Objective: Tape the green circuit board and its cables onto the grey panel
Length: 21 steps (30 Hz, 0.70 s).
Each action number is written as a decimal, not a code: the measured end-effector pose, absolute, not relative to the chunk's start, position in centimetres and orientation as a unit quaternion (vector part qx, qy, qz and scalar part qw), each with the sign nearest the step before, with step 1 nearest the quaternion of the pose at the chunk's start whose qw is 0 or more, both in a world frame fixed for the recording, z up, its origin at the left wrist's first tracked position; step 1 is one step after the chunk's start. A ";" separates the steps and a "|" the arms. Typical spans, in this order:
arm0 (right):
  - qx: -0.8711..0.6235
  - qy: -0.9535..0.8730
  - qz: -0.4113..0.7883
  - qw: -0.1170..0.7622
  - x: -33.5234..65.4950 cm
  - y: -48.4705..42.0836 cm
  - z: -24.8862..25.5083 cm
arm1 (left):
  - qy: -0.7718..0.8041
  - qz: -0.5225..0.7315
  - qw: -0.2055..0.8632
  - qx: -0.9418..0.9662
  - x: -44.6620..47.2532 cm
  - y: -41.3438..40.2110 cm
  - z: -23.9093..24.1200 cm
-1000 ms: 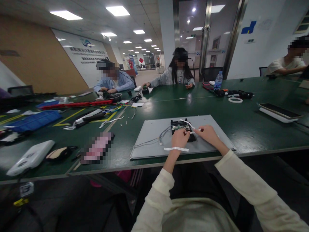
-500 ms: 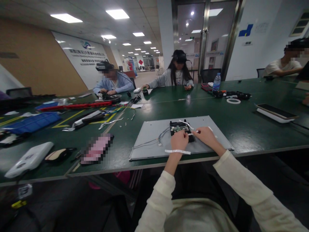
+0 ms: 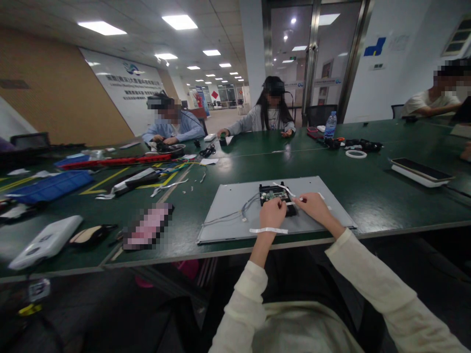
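Note:
A flat grey panel [image 3: 224,206] lies on the table before me, with a black bracket holding a green circuit board [image 3: 272,194] near its middle. Thin grey cables [image 3: 248,205] run from the board to the left over the panel. A short white tape strip [image 3: 290,203] spans the gap between my hands at the board's near edge. My left hand [image 3: 273,214] pinches its left end, and my right hand [image 3: 313,206] pinches the right end. Another white strip [image 3: 268,230] lies across my left wrist. One more loose white strip [image 3: 282,187] arches over the board.
To the left are a pink phone-like object [image 3: 149,226], a computer mouse [image 3: 90,235], a white device [image 3: 46,242] and a blue tray [image 3: 51,187]. At right lies a white-and-black device [image 3: 421,172]; a tape roll [image 3: 355,154] and bottle [image 3: 330,125] stand farther back. Several people sit around.
My left hand and the strip on its wrist have shifted very slightly left. Both hands keep their pinch at the board.

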State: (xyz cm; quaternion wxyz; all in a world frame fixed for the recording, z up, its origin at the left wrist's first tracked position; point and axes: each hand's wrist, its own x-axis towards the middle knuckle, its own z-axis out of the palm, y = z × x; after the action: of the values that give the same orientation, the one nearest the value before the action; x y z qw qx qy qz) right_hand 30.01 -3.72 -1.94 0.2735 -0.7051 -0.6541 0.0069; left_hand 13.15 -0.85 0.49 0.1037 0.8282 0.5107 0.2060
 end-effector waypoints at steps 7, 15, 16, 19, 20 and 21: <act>-0.715 -0.656 -0.007 0.240 29.9 -3.7 -2.2 | 0.525 0.168 0.092 0.829 13.3 -1.0 0.4; -0.718 -0.655 0.001 0.236 29.7 -3.8 -1.8 | 0.518 0.159 0.091 0.835 13.3 -0.9 0.6; -0.717 -0.655 0.001 0.239 29.8 -3.9 -1.7 | 0.520 0.160 0.094 0.834 13.2 -0.9 0.6; -0.710 -0.656 -0.002 0.256 29.8 -3.9 -1.7 | 0.518 0.176 0.097 0.831 13.1 -0.9 0.6; -0.708 -0.656 -0.002 0.262 29.9 -3.9 -1.8 | 0.516 0.183 0.097 0.831 13.1 -0.9 0.6; -0.707 -0.656 -0.001 0.266 29.9 -3.9 -1.9 | 0.513 0.189 0.096 0.832 13.1 -0.9 0.5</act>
State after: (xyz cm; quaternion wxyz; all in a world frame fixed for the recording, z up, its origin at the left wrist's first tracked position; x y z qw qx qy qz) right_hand 29.93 -3.91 -1.86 0.2659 -0.7068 -0.6556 -0.0012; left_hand 13.07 -0.87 0.54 0.0964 0.8319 0.5129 0.1887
